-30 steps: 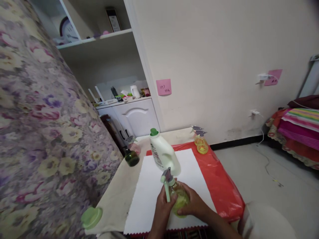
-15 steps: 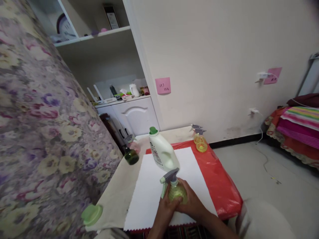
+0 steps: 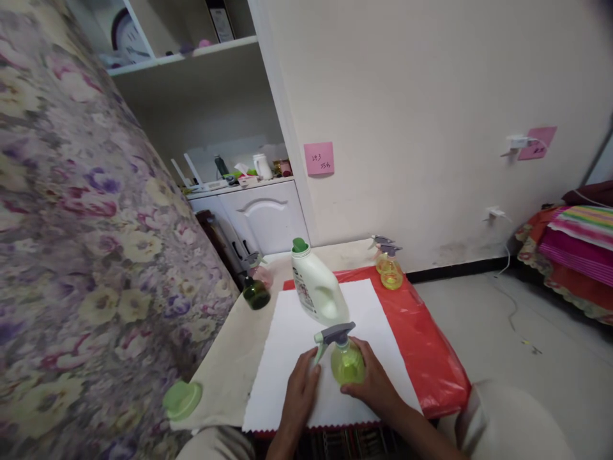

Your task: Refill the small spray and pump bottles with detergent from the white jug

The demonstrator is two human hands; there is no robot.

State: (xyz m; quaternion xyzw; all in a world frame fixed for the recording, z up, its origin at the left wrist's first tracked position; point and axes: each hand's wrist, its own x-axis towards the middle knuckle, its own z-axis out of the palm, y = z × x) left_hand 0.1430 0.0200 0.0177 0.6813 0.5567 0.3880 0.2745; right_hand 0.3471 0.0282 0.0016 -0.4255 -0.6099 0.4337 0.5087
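Centrally, green spray bottle [image 3: 347, 363]: upright on white sheet [image 3: 292, 345], near edge of tabletop [image 3: 230, 377]. Right hand [image 3: 376, 383]: fingers wrapped round bottle's body. Left hand [image 3: 301, 390]: loosely open, resting on the sheet just beside bottle's trigger. White detergent jug [image 3: 318, 291]: behind. Yellow spray bottle [image 3: 390, 271]: far corner, on red plastic [image 3: 426, 345]. Dark green bottle [image 3: 256, 292], green lid [image 3: 182, 399]: left.

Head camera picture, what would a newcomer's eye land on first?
The yellow-green spray bottle stands upright on the white sheet, with the right hand around it and the left hand just beside it. Behind it stands a white detergent jug, and bright red plastic covers the table's right side.
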